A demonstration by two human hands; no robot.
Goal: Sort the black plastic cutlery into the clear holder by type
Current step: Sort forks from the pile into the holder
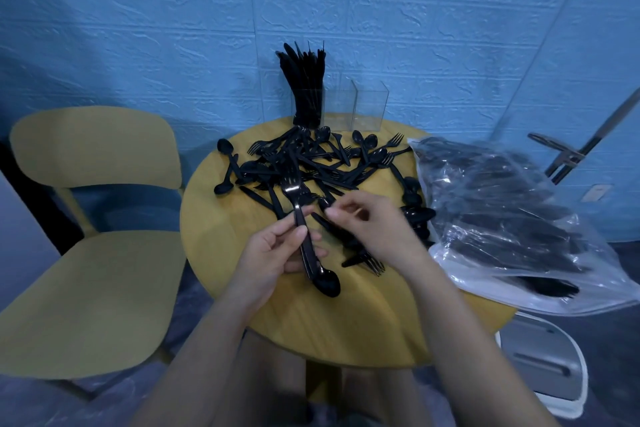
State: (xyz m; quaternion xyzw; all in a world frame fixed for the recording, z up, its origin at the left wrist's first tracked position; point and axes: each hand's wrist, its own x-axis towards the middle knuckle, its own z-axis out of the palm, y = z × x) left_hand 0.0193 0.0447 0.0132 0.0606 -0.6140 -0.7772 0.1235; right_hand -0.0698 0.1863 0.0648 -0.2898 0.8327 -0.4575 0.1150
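A pile of black plastic cutlery point(311, 159), forks and spoons mixed, covers the far half of the round yellow table point(214, 236). My left hand point(277, 253) grips a bundle of black forks point(294, 198) by the handles, tines pointing away. My right hand point(367, 222) hovers just right of the bundle, fingers curled, fingertips near a black piece on the table; whether it pinches anything is unclear. The clear holder point(367, 104) stands at the table's back edge: its left compartment is packed with black knives point(304, 80), the other two compartments look empty. A black spoon point(325, 282) lies below my left hand.
A clear plastic bag point(502, 211) full of more black cutlery lies on the table's right side. A yellow chair point(86, 253) stands to the left. A blue textured wall is right behind the holder. A white object point(547, 367) sits on the floor at the lower right.
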